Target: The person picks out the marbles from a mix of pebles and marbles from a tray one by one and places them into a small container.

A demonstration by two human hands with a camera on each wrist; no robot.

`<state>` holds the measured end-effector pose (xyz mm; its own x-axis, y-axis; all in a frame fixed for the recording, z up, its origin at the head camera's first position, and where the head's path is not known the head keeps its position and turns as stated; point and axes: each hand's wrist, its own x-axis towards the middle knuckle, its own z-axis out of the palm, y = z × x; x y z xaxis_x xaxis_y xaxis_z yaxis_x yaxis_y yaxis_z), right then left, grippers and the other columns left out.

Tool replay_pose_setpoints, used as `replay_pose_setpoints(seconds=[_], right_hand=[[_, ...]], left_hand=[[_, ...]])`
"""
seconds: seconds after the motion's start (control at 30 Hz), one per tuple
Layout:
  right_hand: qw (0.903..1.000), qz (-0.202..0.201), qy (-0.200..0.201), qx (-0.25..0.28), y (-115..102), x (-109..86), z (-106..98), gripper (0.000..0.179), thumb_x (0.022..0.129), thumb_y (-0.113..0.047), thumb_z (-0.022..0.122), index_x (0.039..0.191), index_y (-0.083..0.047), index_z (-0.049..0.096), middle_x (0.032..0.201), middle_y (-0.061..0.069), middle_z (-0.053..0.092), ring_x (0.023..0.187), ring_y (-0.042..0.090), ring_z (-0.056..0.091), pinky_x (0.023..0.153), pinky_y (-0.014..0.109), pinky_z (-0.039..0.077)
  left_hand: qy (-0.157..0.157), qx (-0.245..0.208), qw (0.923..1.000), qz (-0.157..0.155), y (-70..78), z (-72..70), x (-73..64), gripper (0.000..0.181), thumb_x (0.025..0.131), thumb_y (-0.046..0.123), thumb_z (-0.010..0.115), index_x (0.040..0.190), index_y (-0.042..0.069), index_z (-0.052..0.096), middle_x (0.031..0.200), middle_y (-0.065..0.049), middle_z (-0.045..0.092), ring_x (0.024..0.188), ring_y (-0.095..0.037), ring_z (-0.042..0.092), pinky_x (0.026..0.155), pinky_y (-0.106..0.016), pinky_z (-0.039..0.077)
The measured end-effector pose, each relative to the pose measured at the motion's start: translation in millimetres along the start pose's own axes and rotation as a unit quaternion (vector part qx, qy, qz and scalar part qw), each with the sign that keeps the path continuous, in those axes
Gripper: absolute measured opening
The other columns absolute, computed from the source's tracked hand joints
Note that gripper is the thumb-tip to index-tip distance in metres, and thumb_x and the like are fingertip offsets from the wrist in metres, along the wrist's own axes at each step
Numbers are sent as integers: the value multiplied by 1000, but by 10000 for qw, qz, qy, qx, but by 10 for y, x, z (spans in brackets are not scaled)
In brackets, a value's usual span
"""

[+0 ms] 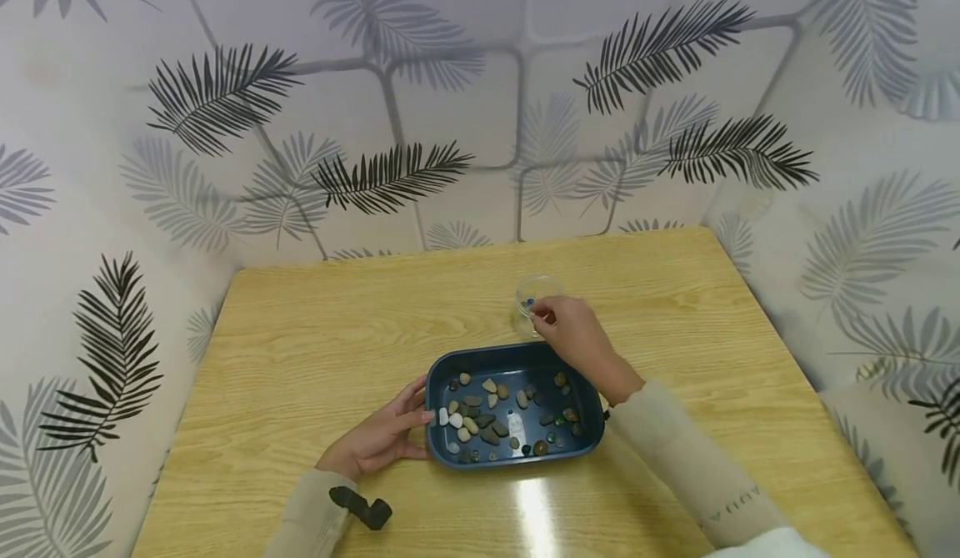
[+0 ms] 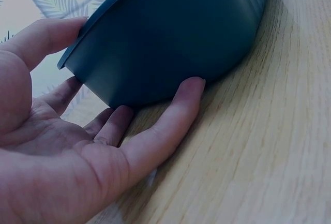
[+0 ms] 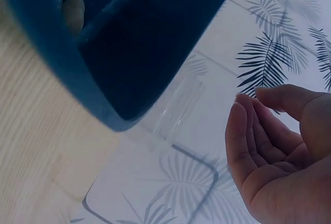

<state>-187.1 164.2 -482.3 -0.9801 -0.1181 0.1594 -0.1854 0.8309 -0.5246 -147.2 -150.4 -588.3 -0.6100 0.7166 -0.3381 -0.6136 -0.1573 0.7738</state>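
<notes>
My left hand [image 1: 386, 433] holds the left end of a dark blue plastic basin [image 1: 517, 459]. Its thumb lies over the rim, and in the left wrist view its fingers [image 2: 183, 97] are spread against the outer wall and lower edge. Stones, pale [image 1: 456, 419] and dark [image 1: 490, 437], lie in the basin with a few shiny glass marbles [image 1: 551, 438]. Behind it stands a clear round jar [image 1: 522, 326] with a blue marble [image 1: 530, 301] showing in it. My right hand [image 1: 577, 337] is at the jar, thumb and fingertips drawn close together; I cannot tell whether they pinch something small.
Under everything is a light wood-grain table [image 1: 322, 324]. A wall with a leaf pattern [image 1: 465, 108] rises behind the table and along its sides. The right forearm [image 1: 690, 458] passes over the basin's right end.
</notes>
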Motion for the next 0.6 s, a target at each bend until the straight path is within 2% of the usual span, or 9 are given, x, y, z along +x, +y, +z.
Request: replay_pose_setpoints(seconds=[0.3, 0.6], right_hand=[[9987, 15, -410, 309, -160, -210, 91, 15, 84, -21, 61, 94, -11, 67, 81, -4, 62, 71, 6, 56, 62, 24, 49], [9967, 7, -593, 563, -281, -364, 163, 11, 82, -20, 63, 90, -13, 67, 79, -7, 61, 69, 3, 55, 60, 20, 47]], left_hand=[[-74, -18, 10000, 47, 9, 11, -8, 61, 92, 7, 44, 139, 36, 17, 146, 0, 4, 124, -34, 29, 79, -60, 38], [-89, -25, 9999, 52, 11, 13, -5, 61, 92, 7, 44, 139, 36, 18, 146, -1, 5, 123, -35, 30, 79, -60, 38]])
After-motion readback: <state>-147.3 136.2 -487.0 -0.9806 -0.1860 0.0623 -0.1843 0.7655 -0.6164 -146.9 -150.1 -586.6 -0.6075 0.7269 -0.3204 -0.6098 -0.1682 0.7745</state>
